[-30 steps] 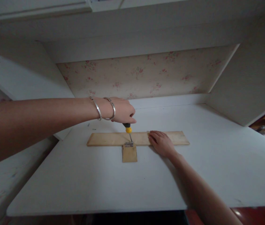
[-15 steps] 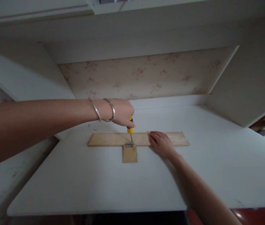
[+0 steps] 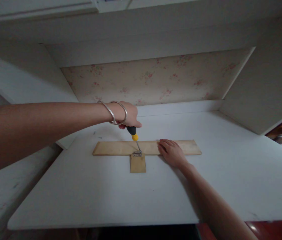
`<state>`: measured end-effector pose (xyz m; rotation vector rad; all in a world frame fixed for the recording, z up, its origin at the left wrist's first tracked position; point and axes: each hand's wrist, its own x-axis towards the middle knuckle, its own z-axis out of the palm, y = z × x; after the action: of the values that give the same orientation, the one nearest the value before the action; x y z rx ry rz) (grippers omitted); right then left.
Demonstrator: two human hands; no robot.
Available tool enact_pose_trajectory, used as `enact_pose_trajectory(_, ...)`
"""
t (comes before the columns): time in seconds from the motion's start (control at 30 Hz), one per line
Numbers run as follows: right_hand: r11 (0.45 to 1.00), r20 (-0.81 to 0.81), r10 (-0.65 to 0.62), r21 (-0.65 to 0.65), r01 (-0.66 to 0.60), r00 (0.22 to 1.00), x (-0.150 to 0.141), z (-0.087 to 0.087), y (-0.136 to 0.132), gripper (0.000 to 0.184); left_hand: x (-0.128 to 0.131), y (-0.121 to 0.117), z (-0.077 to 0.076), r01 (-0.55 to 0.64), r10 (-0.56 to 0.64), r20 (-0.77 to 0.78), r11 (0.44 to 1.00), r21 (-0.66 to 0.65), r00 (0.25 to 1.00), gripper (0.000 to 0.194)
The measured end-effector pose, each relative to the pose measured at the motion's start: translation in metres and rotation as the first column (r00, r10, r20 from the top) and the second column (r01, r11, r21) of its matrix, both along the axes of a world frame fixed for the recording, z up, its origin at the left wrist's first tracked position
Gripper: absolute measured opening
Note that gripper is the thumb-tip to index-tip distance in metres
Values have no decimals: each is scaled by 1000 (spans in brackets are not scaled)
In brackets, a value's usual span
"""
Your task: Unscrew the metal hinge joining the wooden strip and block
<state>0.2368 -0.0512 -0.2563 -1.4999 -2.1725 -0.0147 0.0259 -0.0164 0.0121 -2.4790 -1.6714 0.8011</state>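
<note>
My left hand (image 3: 129, 116), with two bangles at the wrist, is closed round the black and yellow handle of a screwdriver (image 3: 133, 134). Its tip stands on a small metal hinge (image 3: 137, 154). The hinge joins a long wooden board (image 3: 116, 147) to a small wooden block (image 3: 138, 164) in front of it. My right hand (image 3: 172, 152) lies flat on the long board just right of the hinge, fingers stretched out, holding nothing.
The boards lie on a white desk (image 3: 106, 193) set in an alcove with floral wallpaper (image 3: 150, 80) behind. White side panels rise left and right, and a shelf hangs overhead. A couple of tiny dark bits (image 3: 97, 135) lie on the desk behind the long board.
My left hand has rolled back and leftward on the screwdriver handle, so the handle now leans to the left. The right hand and both boards have stayed put.
</note>
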Motion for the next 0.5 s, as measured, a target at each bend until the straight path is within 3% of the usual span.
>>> enact_pose_trajectory(0.13, 1000, -7, -3, -6, 3, 1000, 0, 0, 0, 32, -6, -7, 3, 187, -175, 141, 979, -80, 974, 49)
enact_pose_trajectory(0.23, 1000, -14, -1, -7, 1, 1000, -1, 0, 0, 33, -8, -12, 2, 325, -315, 178, 945, -30, 932, 44)
enact_pose_trajectory(0.33, 1000, -13, 4, -2, -4, 1000, 0, -1, 0, 33, -5, -14, 0, 291, -295, 111, 956, 48, 949, 35)
enact_pose_trajectory(0.43, 1000, -4, 4, 3, -4, 1000, 0, -1, 0, 33, -3, -14, -5, 210, -218, 59, 971, 111, 974, 55)
enact_pose_trajectory(0.5, 1000, 1, 0, 9, 0, 1000, 0, -1, 0, 33, -5, -13, -7, 267, -280, 91, 954, 134, 956, 60)
